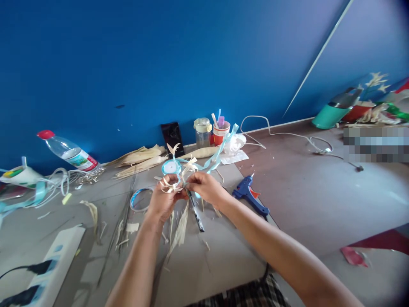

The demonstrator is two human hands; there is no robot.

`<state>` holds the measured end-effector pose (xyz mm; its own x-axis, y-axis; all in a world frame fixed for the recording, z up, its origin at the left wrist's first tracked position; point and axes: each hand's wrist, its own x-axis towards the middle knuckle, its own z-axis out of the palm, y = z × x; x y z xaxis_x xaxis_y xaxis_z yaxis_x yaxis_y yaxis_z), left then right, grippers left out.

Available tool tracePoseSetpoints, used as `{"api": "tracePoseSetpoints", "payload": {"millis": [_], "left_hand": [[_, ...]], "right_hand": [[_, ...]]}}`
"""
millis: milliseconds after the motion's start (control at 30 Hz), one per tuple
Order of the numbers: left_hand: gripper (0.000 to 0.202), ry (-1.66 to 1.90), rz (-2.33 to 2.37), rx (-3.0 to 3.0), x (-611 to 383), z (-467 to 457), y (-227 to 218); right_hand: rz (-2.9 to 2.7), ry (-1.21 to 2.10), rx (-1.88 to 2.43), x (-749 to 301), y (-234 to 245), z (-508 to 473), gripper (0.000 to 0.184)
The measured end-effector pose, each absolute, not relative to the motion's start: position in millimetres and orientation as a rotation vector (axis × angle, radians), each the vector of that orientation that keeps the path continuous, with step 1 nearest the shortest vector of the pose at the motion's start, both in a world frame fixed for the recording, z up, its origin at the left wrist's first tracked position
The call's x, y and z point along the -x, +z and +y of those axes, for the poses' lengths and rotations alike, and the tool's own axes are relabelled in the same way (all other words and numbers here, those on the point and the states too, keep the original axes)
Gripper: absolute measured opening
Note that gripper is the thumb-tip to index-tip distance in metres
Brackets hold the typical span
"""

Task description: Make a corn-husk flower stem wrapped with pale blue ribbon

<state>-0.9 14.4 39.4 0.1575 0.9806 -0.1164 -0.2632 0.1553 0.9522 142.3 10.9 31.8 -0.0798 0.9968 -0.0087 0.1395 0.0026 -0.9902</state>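
Note:
My left hand is closed around a small bunch of pale corn husk flowers, whose curled petals stick up above the fingers. Close against it, my right hand pinches at the bunch's base; what lies between its fingertips is too small to make out. Just behind the hands is a spool of light blue ribbon. A curled length of blue ribbon rises to the right of it. Below the hands a dark pen rests on the table, beside torn husk strips.
A blue hot glue gun lies right of my hands. To the left are a tape roll, thin wires, a tilted water bottle and a power strip. Dried husks, a jar and a paper cup stand along the wall.

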Motion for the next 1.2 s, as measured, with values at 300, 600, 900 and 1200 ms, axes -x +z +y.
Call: {"api": "tracePoseSetpoints", "payload": {"millis": [300,600,900,1200], "left_hand": [[0.025,1.096,1.036,-1.141,-8,12,31],[0.02,1.121,1.05,-1.057,-13,8,34],[0.027,1.181,0.992,-0.843,-22,4,40],[0.024,1.185,0.89,-0.802,-23,5,37]], "right_hand": [[-1.682,0.713,0.92,-145,24,2,0.04],[-1.557,0.712,0.862,-144,19,2,0.014],[-1.048,1.051,0.872,-129,13,0,0.017],[-0.828,1.304,0.853,-124,20,-2,0.021]]}}
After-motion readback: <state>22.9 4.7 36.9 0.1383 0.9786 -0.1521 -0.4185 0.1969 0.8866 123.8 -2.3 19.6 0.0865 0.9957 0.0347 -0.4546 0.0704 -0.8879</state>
